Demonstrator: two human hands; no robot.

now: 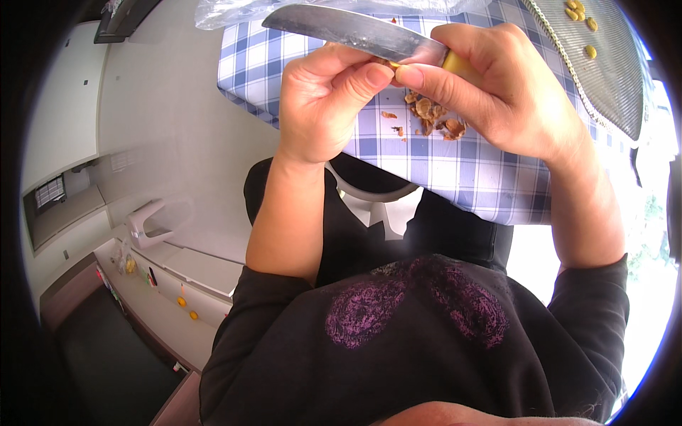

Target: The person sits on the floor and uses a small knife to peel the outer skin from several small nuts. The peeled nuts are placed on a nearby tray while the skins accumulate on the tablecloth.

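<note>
My right hand (495, 85) grips the yellow handle (462, 69) of a kitchen knife. Its broad steel blade (351, 36) points left, above my left hand (333, 96). Between my left thumb and fingers is a small brown nut or seed (388, 62), mostly hidden, with a yellowish patch showing. My right thumb tip meets it near the knife's heel. Below the hands, a little heap of brown shell pieces (429, 113) lies on a blue-and-white checked tablecloth (383, 152).
A mesh tray (602, 74) with several yellow-green kernels (591, 51) stands at the upper right. Clear plastic (234, 13) lies along the table's far edge. Under the table's near edge is a white stool or chair (394, 213). A white counter (197, 266) is on the left.
</note>
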